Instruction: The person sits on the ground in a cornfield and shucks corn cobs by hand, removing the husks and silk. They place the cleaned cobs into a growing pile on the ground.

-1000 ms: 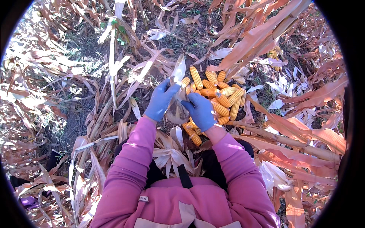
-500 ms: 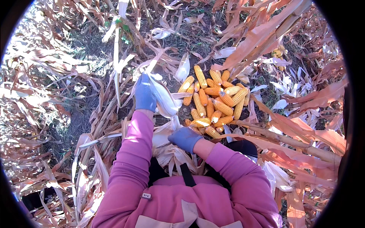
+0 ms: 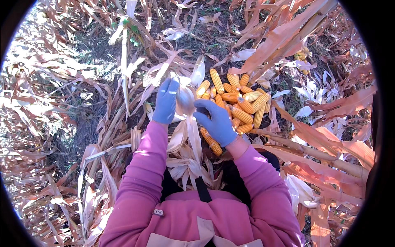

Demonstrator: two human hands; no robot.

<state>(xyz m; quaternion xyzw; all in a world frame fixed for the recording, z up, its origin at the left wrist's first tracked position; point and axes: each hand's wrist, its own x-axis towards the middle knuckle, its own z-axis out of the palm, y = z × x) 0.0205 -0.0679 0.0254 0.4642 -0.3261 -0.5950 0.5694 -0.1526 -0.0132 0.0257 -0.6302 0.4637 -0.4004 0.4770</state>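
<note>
My left hand, in a blue-grey glove, is closed around an ear of corn wrapped in pale husk, left of a pile. My right hand, gloved alike, curls its fingers and thumb at the ear's right side near its lower end. From that end a long pale husk strip hangs down toward my lap. Beside my right hand lie several bare yellow corn cobs in a heap. One cob rests just below that hand, which covers part of the heap.
Loose dry husks lie between my legs. A thick dry stalk slants across the right side. Broad dry leaves arch over the upper right, and a second small cluster of cobs lies beyond them.
My right hand has risen from low near my lap to the ear, over the heap's lower left. The left hand has shifted slightly right, and the husk around the ear looks more gathered.
</note>
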